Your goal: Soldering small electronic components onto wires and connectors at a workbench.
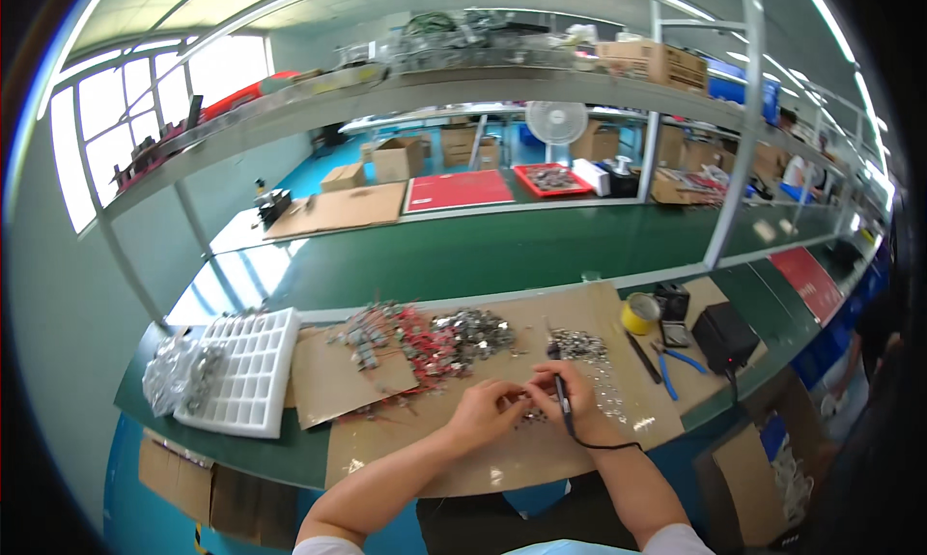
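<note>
In my right hand (576, 393) is a soldering iron (562, 397), held like a pen with its tip pointing up and away; the cord trails from its lower end. My left hand (486, 410) is closed in a pinch close beside the right fingers; whatever it holds is too small to make out. Both hands are over a brown cardboard sheet (406, 458). Beyond them lies a heap of small metal parts (473, 331), with red-wired parts (425, 347) to its left. Small silvery pieces (577, 344) are scattered just past my right hand.
A white compartment tray (275, 371) with a clear plastic bag (179, 373) stands at left. To the right are a yellow solder spool (639, 313), blue-handled pliers (668, 376) and a black box (726, 338). A metal post (734, 169) and shelf (463, 84) rise beyond.
</note>
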Demonstrator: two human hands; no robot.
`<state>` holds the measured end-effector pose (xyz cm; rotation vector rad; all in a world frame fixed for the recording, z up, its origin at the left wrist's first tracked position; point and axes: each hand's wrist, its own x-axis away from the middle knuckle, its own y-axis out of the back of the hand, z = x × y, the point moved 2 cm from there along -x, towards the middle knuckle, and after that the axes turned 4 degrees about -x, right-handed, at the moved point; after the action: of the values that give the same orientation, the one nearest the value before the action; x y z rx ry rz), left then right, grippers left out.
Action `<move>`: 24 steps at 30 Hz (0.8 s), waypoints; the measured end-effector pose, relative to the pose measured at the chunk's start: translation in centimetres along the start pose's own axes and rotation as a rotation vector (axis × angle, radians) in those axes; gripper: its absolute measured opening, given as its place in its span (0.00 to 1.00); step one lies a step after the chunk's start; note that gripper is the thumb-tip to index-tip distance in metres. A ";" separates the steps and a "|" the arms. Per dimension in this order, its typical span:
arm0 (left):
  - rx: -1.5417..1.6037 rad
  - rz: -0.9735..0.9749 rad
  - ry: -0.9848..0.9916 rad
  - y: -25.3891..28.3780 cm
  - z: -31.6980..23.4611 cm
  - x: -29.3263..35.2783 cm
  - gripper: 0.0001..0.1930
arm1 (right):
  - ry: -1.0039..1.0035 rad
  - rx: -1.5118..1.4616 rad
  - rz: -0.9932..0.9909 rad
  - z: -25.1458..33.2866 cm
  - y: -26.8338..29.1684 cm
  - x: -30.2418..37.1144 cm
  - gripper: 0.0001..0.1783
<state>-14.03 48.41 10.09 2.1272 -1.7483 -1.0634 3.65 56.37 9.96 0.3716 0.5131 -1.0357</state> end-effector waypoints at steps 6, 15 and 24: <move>-0.023 0.017 0.012 0.7 -0.9 -0.1 0.09 | -0.078 -0.046 0.108 0.6 0.1 0.5 0.19; 0.076 0.086 0.044 0.6 -0.1 -0.1 0.05 | -0.020 0.037 0.119 1.6 0.8 0.7 0.18; 0.009 -0.009 -0.009 1.5 -1.3 -0.7 0.03 | -0.093 -0.009 -0.670 3.5 14.8 0.4 0.22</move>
<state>-14.41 48.27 12.10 2.1413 -1.7523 -1.0716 17.69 61.19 13.39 0.1368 0.5720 -1.6871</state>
